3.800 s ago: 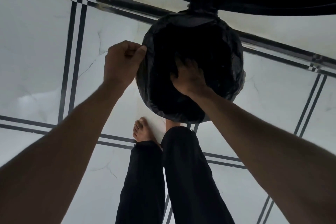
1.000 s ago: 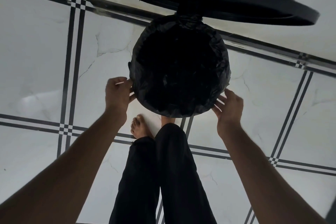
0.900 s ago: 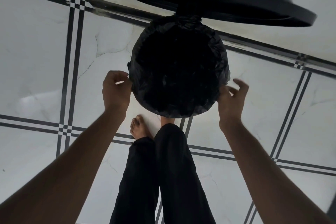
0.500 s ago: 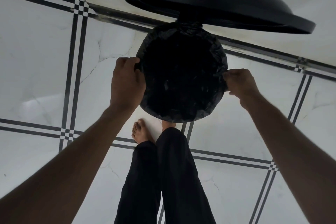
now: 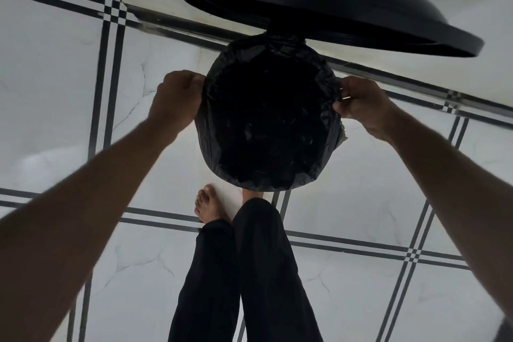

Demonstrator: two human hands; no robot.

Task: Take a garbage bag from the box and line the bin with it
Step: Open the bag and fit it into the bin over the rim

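Standing over a round bin (image 5: 337, 136), a person works at its mouth with both hands.

Item: garbage bag (image 5: 266, 130), black film, already inside the bin, its edge folded out over the rim all the way round. Judged thin, light and limp; likely slippery against smooth plastic and easy to tear if yanked. Best taken at the turned-over edge, where the film doubles and a pinch will hold, on opposite sides so the pull stays even.

Item: left hand (image 5: 176, 98), at the rim's left side, fingers curled and gripping the folded edge of the bag.

Item: right hand (image 5: 361, 103), at the rim's right side, thumb and fingers pinching the same folded edge, directly across from the left.

Item: bin. Holds only the bag as far as can be seen; the interior is too dark to tell whether the film reaches the bottom. A strip of the bin's wall shows low on the right, below the film.

Item: lid (image 5: 333, 8), black, domed, raised behind the mouth on its hinge. A bare foot sits hidden at the bin's base, perhaps on a pedal; this cannot be confirmed.

Item: floor (image 5: 55, 69), pale marble tile with dark line borders.

The box is not in view.
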